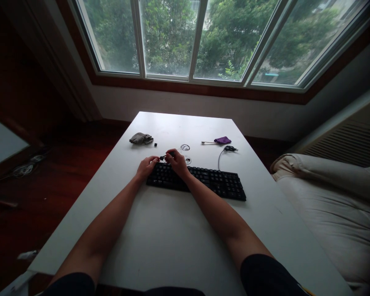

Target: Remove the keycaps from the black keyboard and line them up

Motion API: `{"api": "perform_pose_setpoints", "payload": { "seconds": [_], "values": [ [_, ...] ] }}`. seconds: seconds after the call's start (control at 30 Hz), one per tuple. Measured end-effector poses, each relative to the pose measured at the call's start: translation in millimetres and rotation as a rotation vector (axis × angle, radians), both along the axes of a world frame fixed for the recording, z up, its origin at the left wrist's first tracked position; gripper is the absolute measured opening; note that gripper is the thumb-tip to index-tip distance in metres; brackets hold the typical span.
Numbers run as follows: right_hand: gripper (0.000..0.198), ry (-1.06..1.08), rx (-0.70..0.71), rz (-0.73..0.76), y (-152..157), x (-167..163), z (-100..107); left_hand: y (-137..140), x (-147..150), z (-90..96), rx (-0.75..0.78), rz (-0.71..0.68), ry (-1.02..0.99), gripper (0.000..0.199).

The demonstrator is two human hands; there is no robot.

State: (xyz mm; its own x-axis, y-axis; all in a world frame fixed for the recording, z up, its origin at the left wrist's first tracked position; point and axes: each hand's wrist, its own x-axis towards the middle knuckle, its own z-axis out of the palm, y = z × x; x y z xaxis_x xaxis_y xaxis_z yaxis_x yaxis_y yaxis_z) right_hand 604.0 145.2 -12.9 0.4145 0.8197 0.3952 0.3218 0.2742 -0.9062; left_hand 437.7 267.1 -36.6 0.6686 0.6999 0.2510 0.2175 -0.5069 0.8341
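Note:
A black keyboard (214, 179) lies across the white table, partly covered by my right hand and forearm. My left hand (148, 166) is closed at the keyboard's far left corner, its fingertips pinching a small black piece (162, 158). Just to the right, my right hand (176, 162) is closed around a small dark tool (172, 154) with a thin end that points at that piece. The tool's exact kind is too small to make out. Behind the hands lies a small black cube-like piece (156, 144), perhaps a keycap.
A crumpled grey cloth (141, 138) lies at the back left of the table (185, 238). Thin wire loops (185, 147) sit behind my right hand. At the back right are a purple cloth (223, 140), a thin stick (208, 142) and the bundled keyboard cable (230, 148). A sofa (323, 193) stands right.

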Motion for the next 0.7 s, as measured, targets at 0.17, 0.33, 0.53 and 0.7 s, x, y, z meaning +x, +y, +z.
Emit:
{"api": "perform_pose_setpoints", "payload": {
  "seconds": [0.17, 0.33, 0.53, 0.7],
  "values": [
    [0.032, 0.15, 0.058, 0.13, 2.8, 3.0, -3.8, -0.1, 0.1, 4.9, -0.318, -0.115, -0.232, 0.042],
    [0.034, 0.249, 0.043, 0.208, 5.5, 6.9, -4.8, -7.6, 0.5, 9.2, -0.504, -0.185, -0.269, 0.045],
    [0.033, 0.272, 0.039, 0.256, 7.1, 8.1, -5.3, -7.0, -1.0, 8.6, -0.544, -0.159, -0.299, 0.042],
    [0.032, 0.242, 0.041, 0.287, 8.0, 9.9, -7.9, -6.0, 0.0, 7.3, -0.543, -0.131, -0.278, 0.042]
  ]
}}
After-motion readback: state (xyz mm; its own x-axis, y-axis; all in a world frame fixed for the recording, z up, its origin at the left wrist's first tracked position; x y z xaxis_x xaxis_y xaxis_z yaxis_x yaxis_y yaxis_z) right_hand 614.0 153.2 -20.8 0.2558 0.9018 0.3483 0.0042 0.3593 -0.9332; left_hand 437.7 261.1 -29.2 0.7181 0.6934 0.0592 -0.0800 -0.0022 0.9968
